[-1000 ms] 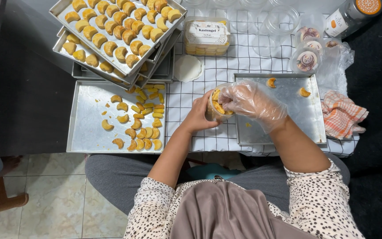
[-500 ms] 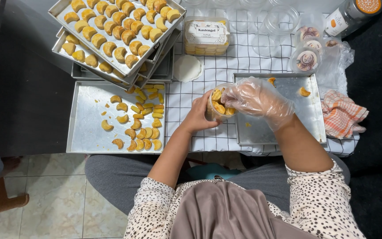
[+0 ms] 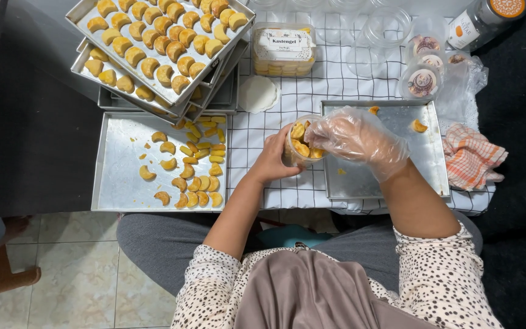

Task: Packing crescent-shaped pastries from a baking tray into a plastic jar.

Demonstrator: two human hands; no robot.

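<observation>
My left hand [image 3: 270,159] grips the side of a small clear round jar [image 3: 302,146] partly filled with golden crescent cookies. My right hand [image 3: 353,137], in a clear plastic glove, rests its fingertips at the jar's mouth on the cookies inside. The jar sits over the checked cloth [image 3: 257,140], between two metal trays. The left tray [image 3: 120,176] carries loose crescent cookies [image 3: 193,183] along its right side. The right tray [image 3: 421,164] bears two stray cookies [image 3: 419,126] near its top edge.
Stacked baking trays [image 3: 153,55] full of cookies lie at the top left. A filled lidded cookie box [image 3: 284,49], a round white lid [image 3: 259,94], empty clear jars [image 3: 385,27], round lids [image 3: 422,82], a bottle [image 3: 482,18] and a checked towel [image 3: 470,155] surround the work area.
</observation>
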